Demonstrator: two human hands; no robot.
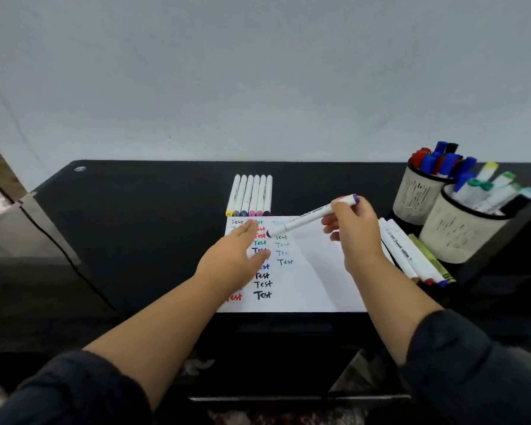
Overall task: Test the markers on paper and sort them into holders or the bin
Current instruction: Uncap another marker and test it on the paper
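a white marker [311, 218] with a purple end cap is held aslant above the sheet of paper [319, 271], its dark tip pointing down and left, close to the second column of written words; whether the tip touches the sheet cannot be told. the right hand [354, 233] grasps the marker near its upper, capped end, fingers and thumb curled round the barrel. the left hand [238, 253] lies flat on the left part of the paper, fingers straight and released, covering some of the writing. the paper rests on the black table [135, 225] and bears the word "test" repeated in columns, in black, red, green, blue and pale teal ink. just beyond the paper's far edge, a row of six white markers [251, 196] lies side by side, coloured ends toward the sheet: yellow, grey, blue, two pink, and one dark. at the paper's right edge lies a small group of loose markers [411, 251], white-barrelled with one olive-green among them. further right stand two pale mesh holders: the rear holder [417, 194] contains red and blue capped markers, the front holder [460, 231] contains white markers with green, blue and yellow caps. a plain grey wall [258, 72] rises behind the table. dark sleeves [472, 363] cover both upper forearms.
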